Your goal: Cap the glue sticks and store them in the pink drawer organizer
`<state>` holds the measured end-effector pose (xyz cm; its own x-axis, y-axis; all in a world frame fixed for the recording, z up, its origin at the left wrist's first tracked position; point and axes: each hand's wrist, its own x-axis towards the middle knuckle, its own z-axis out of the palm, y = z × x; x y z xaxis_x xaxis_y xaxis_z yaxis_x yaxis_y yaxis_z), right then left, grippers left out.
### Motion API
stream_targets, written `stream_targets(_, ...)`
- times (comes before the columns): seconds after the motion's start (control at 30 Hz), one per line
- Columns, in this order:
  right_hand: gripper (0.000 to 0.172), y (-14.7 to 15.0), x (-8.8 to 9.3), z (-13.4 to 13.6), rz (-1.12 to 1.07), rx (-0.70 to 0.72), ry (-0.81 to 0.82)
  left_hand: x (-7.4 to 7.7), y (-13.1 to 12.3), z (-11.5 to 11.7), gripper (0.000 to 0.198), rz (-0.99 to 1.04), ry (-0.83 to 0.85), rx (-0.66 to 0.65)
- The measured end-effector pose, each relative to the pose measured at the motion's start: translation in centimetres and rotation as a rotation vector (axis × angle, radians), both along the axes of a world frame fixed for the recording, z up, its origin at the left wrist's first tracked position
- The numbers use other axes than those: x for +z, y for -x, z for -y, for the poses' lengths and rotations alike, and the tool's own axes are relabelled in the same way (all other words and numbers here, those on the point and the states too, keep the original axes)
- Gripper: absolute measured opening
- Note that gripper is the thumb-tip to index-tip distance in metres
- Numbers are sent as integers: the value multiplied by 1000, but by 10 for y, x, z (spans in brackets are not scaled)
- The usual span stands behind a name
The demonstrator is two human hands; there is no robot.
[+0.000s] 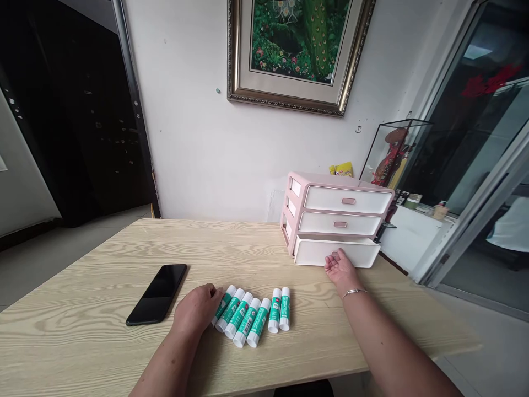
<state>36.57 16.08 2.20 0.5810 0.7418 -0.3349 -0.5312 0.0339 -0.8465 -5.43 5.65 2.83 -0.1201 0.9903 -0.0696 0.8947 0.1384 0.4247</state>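
Observation:
My right hand (339, 270), palm turned up, has its fingers hooked at the handle of the bottom drawer (308, 252). That drawer sticks out a little from the pink and white drawer unit (341, 179). On the table, my left hand (196, 310) rests with curled fingers against the leftmost glue stick (225, 300), partly covering it; whatever is inside the fingers is hidden. Several green and white glue sticks (247, 322) lie side by side in a slanted row. Slightly apart on their right lie two more glue sticks (279, 310).
A black phone (157, 295) lies left of my left hand on the wooden table (198, 240). A yellow packet (343, 169) shows at the top of the drawer unit, with a glass display case (392, 149) behind. A framed picture (289, 99) hangs on the wall.

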Motion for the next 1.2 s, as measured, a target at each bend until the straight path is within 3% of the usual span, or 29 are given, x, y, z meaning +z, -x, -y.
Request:
stream_targets(0.33, 25, -8, 0, 52, -11, -16, 87, -3, 2, -2, 47, -18, 8, -35)
stream_targets(0.53, 21, -9, 10, 81, 37, 10, 113, -6, 2, -3, 47, -31, 3, -24)
stream_targets(0.63, 18, 9, 15, 103, 89, 67, 124, -5, 2, -1, 47, -28, -2, -24)
stream_targets(0.77, 22, 59, 15, 135, 181, 188, 164, -4, 1, 1, 45, -30, -7, -26)
stream_targets(0.8, 26, 73, 14, 143, 239, 229, 171, -4, 1, 1, 44, -33, -7, -25)
stream_targets(1.0, 62, 142, 4, 160, 1059, 511, 145, -7, 1, 1, 44, -43, -16, -34)
stream_targets(1.1, 63, 159, -1, 157, 1323, 592, 107, -8, 1, 1, 45, -43, -21, -37)
stream_targets(1.2, 50, 166, -5, 153, 1542, 631, 79, -6, 0, 2, 44, -47, -26, -33)
